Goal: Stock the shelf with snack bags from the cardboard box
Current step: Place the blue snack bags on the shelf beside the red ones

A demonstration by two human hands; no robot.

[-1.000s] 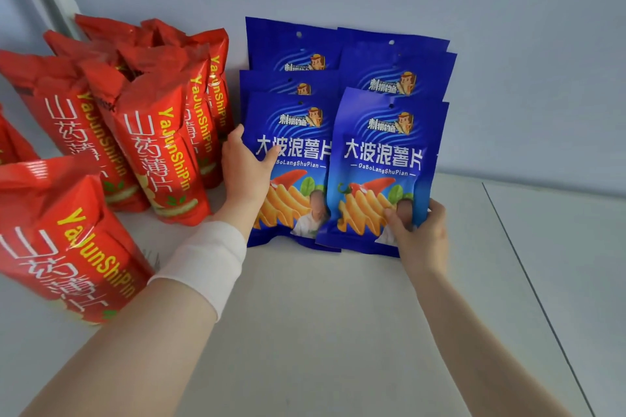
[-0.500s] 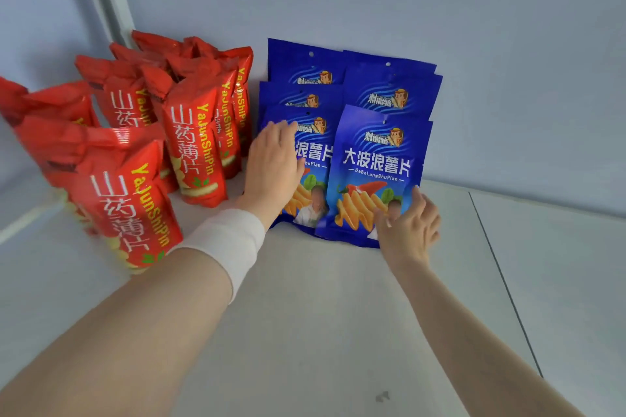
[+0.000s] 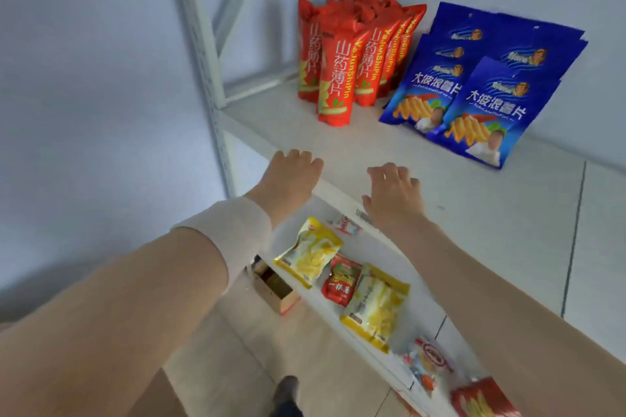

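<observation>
Several blue snack bags (image 3: 481,105) lean in overlapping rows against the back wall on the white shelf (image 3: 457,223). To their left several red snack bags (image 3: 338,78) stand upright in a cluster. My left hand (image 3: 291,176) and my right hand (image 3: 393,196) hover over the shelf's front edge, fingers relaxed, holding nothing, well clear of the bags. A white band wraps my left wrist. A cardboard box (image 3: 276,288) sits on the floor below, partly hidden by my left arm.
A lower shelf (image 3: 338,311) holds yellow bags (image 3: 310,256), a small red bag (image 3: 340,283) and other packets. The shelf's upright post (image 3: 206,54) and a diagonal brace stand at the left. A shoe (image 3: 286,389) shows on the tiled floor.
Both hands have let go of the front blue bags and drawn back to the shelf's front edge. The view has pulled back and tilted down, revealing the lower shelf and floor.
</observation>
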